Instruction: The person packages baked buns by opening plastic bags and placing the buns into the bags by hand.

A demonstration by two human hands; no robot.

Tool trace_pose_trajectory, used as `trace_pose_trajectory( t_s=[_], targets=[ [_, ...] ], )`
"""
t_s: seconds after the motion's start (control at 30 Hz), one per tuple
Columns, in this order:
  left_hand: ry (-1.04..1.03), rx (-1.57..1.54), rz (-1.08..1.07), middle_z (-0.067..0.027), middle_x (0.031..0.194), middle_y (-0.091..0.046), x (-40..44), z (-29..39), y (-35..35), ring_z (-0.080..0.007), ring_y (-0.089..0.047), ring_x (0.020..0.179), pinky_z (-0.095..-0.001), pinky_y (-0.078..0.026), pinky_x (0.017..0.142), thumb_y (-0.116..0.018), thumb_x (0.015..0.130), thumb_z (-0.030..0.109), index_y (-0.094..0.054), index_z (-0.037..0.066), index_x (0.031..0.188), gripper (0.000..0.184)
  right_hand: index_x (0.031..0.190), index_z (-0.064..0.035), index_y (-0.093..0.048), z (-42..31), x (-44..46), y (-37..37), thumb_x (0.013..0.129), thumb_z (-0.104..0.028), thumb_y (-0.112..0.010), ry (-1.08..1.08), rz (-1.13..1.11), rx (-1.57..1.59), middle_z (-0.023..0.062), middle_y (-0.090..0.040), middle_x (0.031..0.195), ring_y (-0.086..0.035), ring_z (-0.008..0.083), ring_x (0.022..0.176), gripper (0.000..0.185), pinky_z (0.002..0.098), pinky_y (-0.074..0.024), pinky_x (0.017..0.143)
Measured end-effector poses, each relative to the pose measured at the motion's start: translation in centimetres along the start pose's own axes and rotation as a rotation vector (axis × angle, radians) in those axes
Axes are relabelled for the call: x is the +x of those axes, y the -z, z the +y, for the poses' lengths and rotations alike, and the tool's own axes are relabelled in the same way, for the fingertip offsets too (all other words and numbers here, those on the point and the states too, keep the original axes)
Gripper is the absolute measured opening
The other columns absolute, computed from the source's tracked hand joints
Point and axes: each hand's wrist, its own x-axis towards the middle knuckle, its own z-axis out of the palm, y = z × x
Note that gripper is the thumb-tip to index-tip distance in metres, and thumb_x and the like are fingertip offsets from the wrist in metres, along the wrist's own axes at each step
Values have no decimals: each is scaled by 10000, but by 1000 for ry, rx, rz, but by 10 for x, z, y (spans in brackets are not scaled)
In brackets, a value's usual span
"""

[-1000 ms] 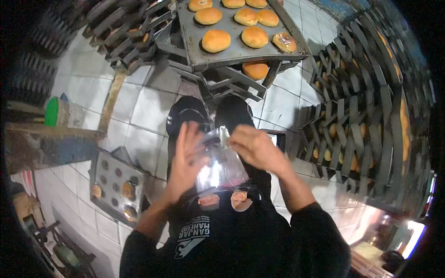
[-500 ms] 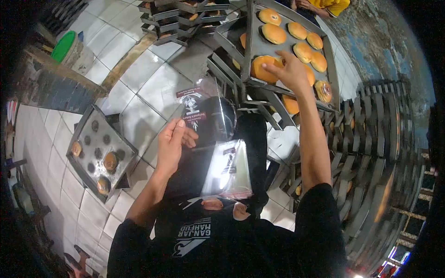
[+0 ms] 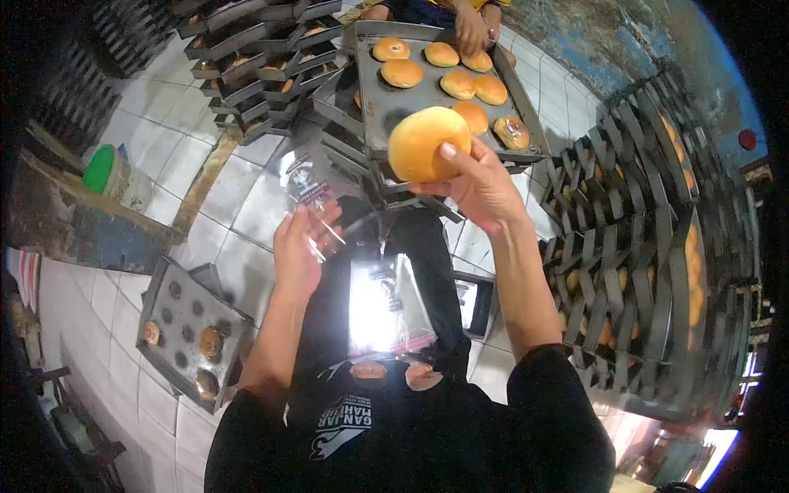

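In my right hand [image 3: 481,185] is a round golden bun [image 3: 429,145], gripped between thumb and fingers and lifted over the near edge of a metal baking tray [image 3: 386,111]. Several more buns [image 3: 402,73] lie on that tray. My left hand [image 3: 300,246] pinches a clear printed plastic bag [image 3: 306,185], which hangs slack away from the fingers. On my lap rests a stack of clear plastic bags [image 3: 390,308], partly washed out by glare.
A co-worker's hand [image 3: 472,33] reaches onto the tray's far side. Stacked trays of buns [image 3: 625,271] rise at the right, with another stack [image 3: 255,70] at upper left. A tray with a few buns [image 3: 193,333] lies on the floor at left, near a green-lidded bucket [image 3: 100,168].
My right hand has picked the bun up off the tray and brought it toward me. A co-worker's hand now reaches over the tray. My left hand keeps hold of the plastic bag.
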Motion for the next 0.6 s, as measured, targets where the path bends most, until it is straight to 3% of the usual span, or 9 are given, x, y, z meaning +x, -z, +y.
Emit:
trace_pose_trajectory(
  t_s=[0.07, 0.2, 0.3, 0.33, 0.37, 0.43, 0.47, 0.5, 0.6],
  targets=[
    [35, -76, -11, -209, 1250, -674, 20, -4, 10, -308, -659, 1174, -442, -549, 942, -575, 1055, 280, -590, 18, 1116, 270, 1412, -35, -474, 7, -6, -13, 971, -266, -715, 9, -41, 68, 144, -594, 1363, -642, 322, 1192, 553, 540, -587, 942],
    [138, -239, 96, -168, 1148, -688, 50, -6, 13, -321, -649, 1191, -479, -515, 1007, -658, 1009, 209, -585, 3, 1128, 249, 1377, -30, -504, 31, -17, -26, 968, -290, -719, -163, -52, 552, 143, -613, 1340, -636, 321, 1207, 530, 539, -574, 967],
    [180, -265, -13, -155, 1071, -691, 75, -27, 37, -324, -657, 1162, -518, -514, 1025, -693, 985, 211, -567, -15, 1153, 309, 1352, -35, -520, 61, -45, -56, 937, -261, -757, 50, 59, -25, 121, -625, 1290, -628, 310, 1203, 529, 485, -574, 954],
    [157, -207, -11, -160, 1070, -691, 62, -20, 17, -327, -660, 1151, -525, -517, 1020, -697, 981, 215, -565, -19, 1166, 326, 1281, -49, -566, 71, -59, -67, 870, -186, -810, 220, 52, -347, 107, -636, 1223, -621, 299, 1173, 497, 427, -564, 936],
    [139, -147, -19, -164, 1069, -691, 52, -13, -5, -329, -663, 1141, -532, -520, 1015, -701, 978, 219, -563, -23, 1179, 343, 1199, -43, -595, 96, -51, -50, 769, -34, -835, 817, -29, -890, 124, -628, 1180, -628, 311, 1113, 493, 398, -553, 918],
    [76, -75, -31, -154, 1091, -698, 30, -10, -40, -312, -670, 1121, -508, -530, 999, -678, 989, 263, -585, -5, 1170, 337, 1133, -32, -615, 126, -44, -19, 655, 71, -835, 932, -37, -1138, 150, -611, 1180, -630, 335, 1110, 536, 405, -549, 926],
    [54, -41, -35, -149, 1102, -701, 20, -9, -49, -303, -674, 1112, -497, -535, 990, -667, 994, 285, -595, 4, 1166, 337, 1115, -30, -624, 131, -39, -9, 591, 126, -823, 940, 64, -1189, 160, -597, 1190, -626, 354, 1106, 582, 423, -549, 931],
    [113, -96, -71, -139, 1117, -704, 15, -7, -54, -290, -676, 1110, -479, -534, 989, -642, 1002, 301, -607, 15, 1162, 329, 1085, -40, -645, 130, -36, -5, 584, 130, -817, 954, 145, -1176, 149, -616, 1168, -631, 362, 1092, 556, 425, -552, 927],
    [328, -246, -270, -89, 1173, -719, 10, -5, -58, -235, -680, 1106, -408, -527, 998, -549, 1021, 344, -653, 53, 1162, 340, 1108, -36, -646, 105, -42, -26, 642, 72, -816, 1000, 72, -1212, 149, -638, 1126, -639, 364, 1062, 508, 424, -543, 900]
  ],
)
